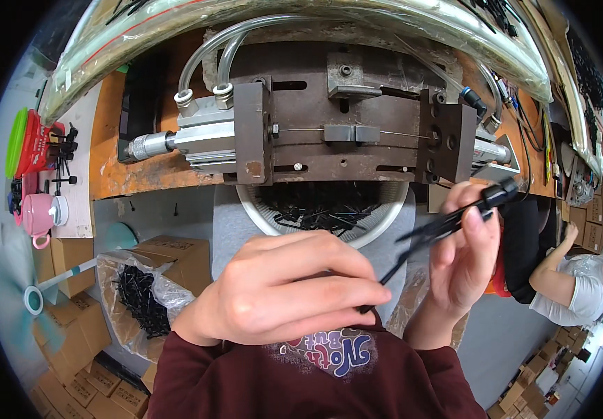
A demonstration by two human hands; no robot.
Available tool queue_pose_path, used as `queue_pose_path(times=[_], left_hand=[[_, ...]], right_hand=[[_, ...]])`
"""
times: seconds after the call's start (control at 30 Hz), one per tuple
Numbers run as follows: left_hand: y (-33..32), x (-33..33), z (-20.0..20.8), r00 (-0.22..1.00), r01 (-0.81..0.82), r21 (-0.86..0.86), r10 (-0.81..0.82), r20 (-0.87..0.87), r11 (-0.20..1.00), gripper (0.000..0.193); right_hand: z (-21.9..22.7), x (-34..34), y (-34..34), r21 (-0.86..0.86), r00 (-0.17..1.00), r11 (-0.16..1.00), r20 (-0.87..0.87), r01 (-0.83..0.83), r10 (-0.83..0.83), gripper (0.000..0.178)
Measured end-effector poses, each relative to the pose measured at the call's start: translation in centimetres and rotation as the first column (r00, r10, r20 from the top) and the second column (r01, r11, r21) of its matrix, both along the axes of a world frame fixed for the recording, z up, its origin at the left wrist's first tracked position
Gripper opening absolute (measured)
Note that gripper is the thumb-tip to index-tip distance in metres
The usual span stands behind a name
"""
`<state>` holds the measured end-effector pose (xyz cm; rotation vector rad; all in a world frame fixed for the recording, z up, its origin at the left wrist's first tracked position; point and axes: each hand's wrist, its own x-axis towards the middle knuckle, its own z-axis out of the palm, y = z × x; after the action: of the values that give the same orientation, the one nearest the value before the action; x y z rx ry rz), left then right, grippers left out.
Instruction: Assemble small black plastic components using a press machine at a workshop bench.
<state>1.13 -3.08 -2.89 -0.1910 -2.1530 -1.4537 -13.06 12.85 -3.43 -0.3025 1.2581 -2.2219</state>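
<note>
In front of my chest my left hand (294,286) is closed, thumb and fingers pinching the end of a thin black stick (398,268). To its right my raised right hand (465,244) is closed round a small bundle of black sticks (448,225) with thick, cap-like ends; how many is blurred. The stick slants up from my left fingers towards that bundle. Beyond both hands stands a metal fixture with a brown base plate (301,77). Two small dark grey blocks (351,133) sit at its middle, between thin rods.
Below the fixture's front edge, a white basket (249,209) holds many black sticks. A plastic-lined bag (109,279) of black pieces is at lower left, near a fan (33,300). A pink mug (38,215) stands at left. Another person (574,286) sits at right.
</note>
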Motion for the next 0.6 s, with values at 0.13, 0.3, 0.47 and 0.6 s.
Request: queue_pose_path(times=[0.13, 0.3, 0.47, 0.6], left_hand=[[-0.2, 0.4, 0.1, 0.986, -0.164, -0.054, 0.165, 0.013, 0.985, 0.032], [-0.1, -2.2, -3.6, 0.873, -0.473, -0.463, 0.469, -0.132, 0.75, 0.028], [0.7, -3.2, -4.2, 0.837, -0.498, -0.599, 0.528, -0.144, 0.627, 0.026], [0.7, -3.4, -3.7, 0.823, -0.493, -0.607, 0.561, -0.094, 0.623, 0.024]], right_hand=[[-0.5, -0.9, 0.2, -0.037, 0.907, 0.955, -0.304, 0.293, -0.29, 0.018], [-0.6, 0.2, -0.1, -0.038, 0.793, 0.927, -0.506, 0.374, -0.34, 0.02], [-1.1, 0.4, -0.1, 0.048, 0.587, 0.87, -0.756, 0.49, -0.289, 0.022], [-0.9, 0.5, 0.6, 0.115, 0.425, 0.812, -0.888, 0.573, -0.175, 0.023]])
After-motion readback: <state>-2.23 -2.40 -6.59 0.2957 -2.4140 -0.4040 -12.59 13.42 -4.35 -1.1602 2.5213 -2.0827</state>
